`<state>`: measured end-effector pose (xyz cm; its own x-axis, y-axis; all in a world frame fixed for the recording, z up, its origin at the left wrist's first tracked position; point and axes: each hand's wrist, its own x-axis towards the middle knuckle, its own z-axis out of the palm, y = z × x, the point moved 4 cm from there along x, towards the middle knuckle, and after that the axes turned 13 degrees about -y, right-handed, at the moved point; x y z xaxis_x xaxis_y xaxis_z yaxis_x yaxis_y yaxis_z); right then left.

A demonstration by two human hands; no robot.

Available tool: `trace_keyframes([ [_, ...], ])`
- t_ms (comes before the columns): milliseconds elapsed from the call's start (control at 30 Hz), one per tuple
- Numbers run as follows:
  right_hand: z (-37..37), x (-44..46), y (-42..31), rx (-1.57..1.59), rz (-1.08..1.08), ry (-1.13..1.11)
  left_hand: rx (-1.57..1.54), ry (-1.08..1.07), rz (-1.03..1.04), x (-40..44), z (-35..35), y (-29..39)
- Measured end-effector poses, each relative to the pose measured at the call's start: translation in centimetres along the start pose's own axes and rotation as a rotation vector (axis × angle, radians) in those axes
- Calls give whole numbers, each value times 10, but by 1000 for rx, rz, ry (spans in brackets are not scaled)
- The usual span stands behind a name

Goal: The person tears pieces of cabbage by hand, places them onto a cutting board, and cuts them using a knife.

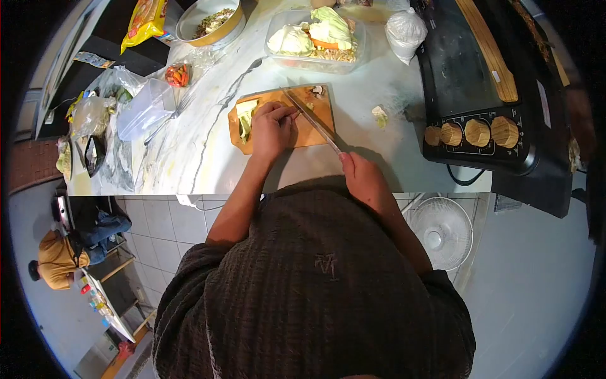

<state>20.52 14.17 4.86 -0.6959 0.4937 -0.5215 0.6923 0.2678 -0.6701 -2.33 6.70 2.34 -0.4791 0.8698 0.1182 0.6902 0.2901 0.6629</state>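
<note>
My right hand is closed around the handle of a long kitchen knife. The blade lies slanted across an orange-brown cutting board. My left hand rests on the board with its fingers curled and pressed down beside the blade. Whatever lies under those fingers is hidden. Left of that hand, pale green cabbage leaf sits on the board. A small dark-and-white piece lies at the board's far right corner.
Behind the board stands a clear plastic container of cabbage and chopped vegetables. A bowl, a bag of red chillies and an empty plastic tub are leftward. A stove with knobs borders the right. A seated person is at far left.
</note>
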Motion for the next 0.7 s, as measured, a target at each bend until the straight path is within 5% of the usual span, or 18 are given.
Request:
trace_keyframes([
  [700, 7, 6, 16, -120, 18, 39, -9, 85, 108, -1, -3, 3],
])
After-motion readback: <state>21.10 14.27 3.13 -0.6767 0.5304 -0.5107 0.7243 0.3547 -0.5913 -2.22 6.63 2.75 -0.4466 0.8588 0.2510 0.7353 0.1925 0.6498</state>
